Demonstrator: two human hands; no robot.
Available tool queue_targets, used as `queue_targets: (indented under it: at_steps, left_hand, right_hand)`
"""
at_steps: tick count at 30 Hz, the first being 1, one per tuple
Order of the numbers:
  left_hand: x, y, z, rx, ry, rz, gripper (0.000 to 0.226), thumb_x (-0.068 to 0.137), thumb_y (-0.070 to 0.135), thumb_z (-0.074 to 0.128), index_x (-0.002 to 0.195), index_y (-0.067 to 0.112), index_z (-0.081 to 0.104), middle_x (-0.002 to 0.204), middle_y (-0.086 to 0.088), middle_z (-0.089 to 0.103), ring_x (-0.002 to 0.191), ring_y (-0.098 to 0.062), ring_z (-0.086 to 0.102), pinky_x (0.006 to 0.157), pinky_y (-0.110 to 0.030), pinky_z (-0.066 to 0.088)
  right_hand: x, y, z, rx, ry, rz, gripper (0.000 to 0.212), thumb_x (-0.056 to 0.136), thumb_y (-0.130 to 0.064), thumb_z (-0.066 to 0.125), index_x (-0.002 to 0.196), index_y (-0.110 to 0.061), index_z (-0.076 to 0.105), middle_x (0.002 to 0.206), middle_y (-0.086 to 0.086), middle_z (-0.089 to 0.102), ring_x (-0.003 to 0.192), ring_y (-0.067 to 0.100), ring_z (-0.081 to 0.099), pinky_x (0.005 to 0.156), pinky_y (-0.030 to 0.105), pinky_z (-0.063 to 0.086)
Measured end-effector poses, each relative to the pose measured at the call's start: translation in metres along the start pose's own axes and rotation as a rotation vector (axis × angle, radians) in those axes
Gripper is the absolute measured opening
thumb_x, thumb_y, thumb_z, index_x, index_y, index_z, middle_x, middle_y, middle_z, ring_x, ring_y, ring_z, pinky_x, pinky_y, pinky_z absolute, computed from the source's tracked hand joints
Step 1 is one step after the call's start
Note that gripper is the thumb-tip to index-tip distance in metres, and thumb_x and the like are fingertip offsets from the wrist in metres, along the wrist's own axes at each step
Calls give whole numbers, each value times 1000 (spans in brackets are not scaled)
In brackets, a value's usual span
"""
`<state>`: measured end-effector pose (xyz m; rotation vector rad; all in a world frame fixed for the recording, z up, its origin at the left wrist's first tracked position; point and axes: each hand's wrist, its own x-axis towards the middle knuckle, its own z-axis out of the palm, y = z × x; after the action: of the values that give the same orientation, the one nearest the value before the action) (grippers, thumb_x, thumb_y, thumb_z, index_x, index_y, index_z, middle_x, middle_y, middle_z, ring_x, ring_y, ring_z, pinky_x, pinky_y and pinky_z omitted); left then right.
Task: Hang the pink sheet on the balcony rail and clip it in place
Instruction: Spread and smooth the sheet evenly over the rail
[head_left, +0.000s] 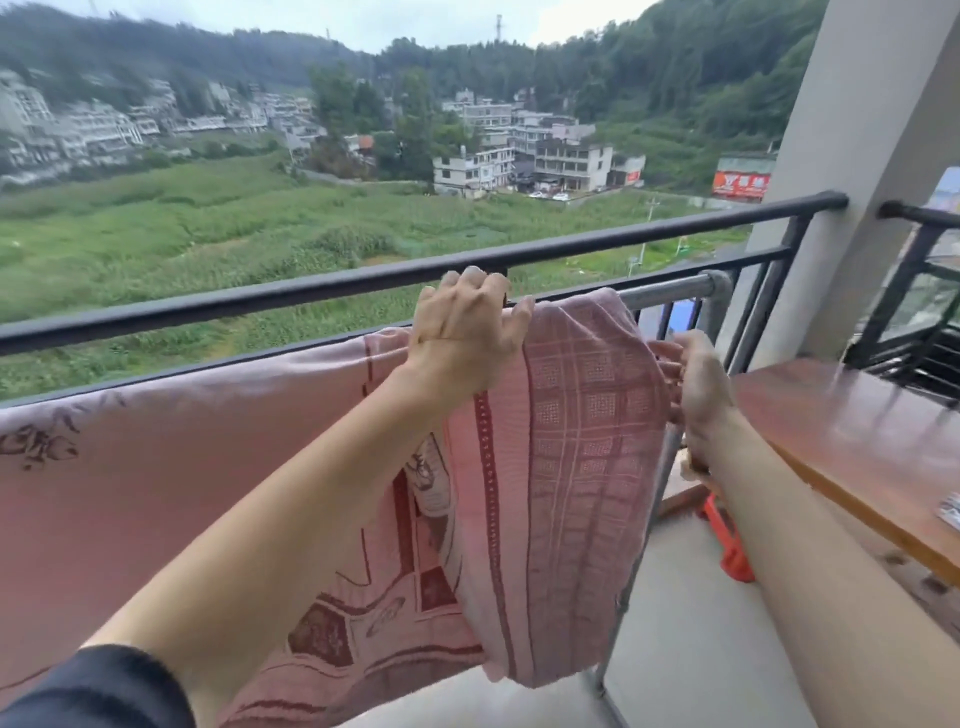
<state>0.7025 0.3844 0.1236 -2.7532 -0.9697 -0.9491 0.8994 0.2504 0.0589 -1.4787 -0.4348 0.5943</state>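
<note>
A black sleeve cuff (98, 686) sits closest, at lower left, its bare forearm reaching up to the left hand (465, 332), which is clamped on the top fold of the pink patterned cotton sheet (561, 467). The sheet is already draped over a grey metal drying bar (670, 291) just inside the black balcony railing (311, 283), bunched at its right end. The right hand (693, 384) grips that bunched edge, fingers closed. Hanging looks nearly done; spreading and clipping remain, and no clip is visible. Right: a polished brown wooden tabletop (852, 431), an orange object (727, 540) on the concrete floor (691, 623).
</note>
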Motion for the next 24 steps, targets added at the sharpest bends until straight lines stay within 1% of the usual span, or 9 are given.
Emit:
queue_targets:
  at_steps: [2, 4, 7, 9, 12, 15, 17, 21, 24]
  left_hand:
    - [13, 9, 7, -32, -175, -65, 51, 99, 57, 32, 118, 20, 61, 109, 0, 66, 98, -22, 61, 80, -37, 46]
    - [20, 16, 18, -21, -213, -84, 46, 98, 60, 34, 100, 27, 66, 86, 8, 67, 81, -17, 63, 65, -32, 47]
    - [30, 25, 28, -76, -100, -122, 42, 98, 51, 44, 73, 25, 64, 61, 8, 61, 61, -14, 61, 55, -28, 49]
    - [41, 29, 33, -153, -82, -154, 34, 97, 47, 49, 81, 27, 72, 65, 9, 67, 63, -12, 63, 56, -25, 51]
    - [51, 31, 37, -244, -64, -150, 23, 94, 45, 56, 98, 35, 76, 81, 15, 73, 76, -9, 66, 68, -27, 54]
    - [56, 33, 48, -272, -18, -99, 20, 93, 45, 57, 96, 36, 75, 74, 16, 70, 71, -7, 65, 65, -30, 57]
    - [57, 37, 53, -246, 38, -73, 20, 94, 45, 57, 93, 36, 75, 69, 16, 69, 67, -6, 64, 62, -30, 56]
    - [57, 38, 59, -148, 123, -38, 23, 96, 46, 53, 93, 36, 73, 68, 15, 67, 67, -8, 63, 61, -31, 53]
    - [58, 38, 57, -161, 126, -58, 22, 96, 46, 54, 96, 36, 73, 76, 17, 70, 72, -6, 65, 63, -30, 53]
  right_hand:
    - [6, 2, -6, -81, -174, 19, 60, 97, -64, 31, 101, -19, 70, 74, -4, 63, 62, 13, 58, 57, 27, 46]
    - [12, 2, -3, -188, -308, 8, 72, 96, -71, 28, 105, -16, 73, 74, -5, 68, 76, 17, 62, 74, 36, 47]
    - [22, -2, 2, -179, -369, -99, 47, 99, -54, 47, 95, -19, 77, 87, -2, 74, 87, 18, 64, 84, 38, 47]
    - [39, -4, -1, 2, -393, -131, 23, 94, -32, 61, 101, -14, 74, 90, 4, 70, 88, 22, 62, 87, 42, 45]
    - [48, -16, -7, 223, -511, -85, 31, 91, -19, 56, 114, -4, 71, 100, 14, 68, 92, 29, 63, 84, 40, 50]
    - [55, -29, -8, 161, -631, 63, 44, 98, -42, 48, 99, -9, 77, 89, 12, 72, 78, 25, 68, 70, 30, 57]
    - [64, -37, -8, 37, -673, 122, 52, 97, -53, 47, 89, -13, 79, 83, 11, 72, 70, 22, 70, 64, 29, 58]
    - [80, -47, -8, 7, -740, 37, 33, 92, -36, 56, 86, -15, 81, 82, 9, 75, 68, 18, 71, 63, 26, 60]
    - [83, -51, -9, 34, -828, -2, 26, 91, -23, 59, 99, -8, 79, 91, 15, 75, 73, 20, 73, 66, 27, 60]
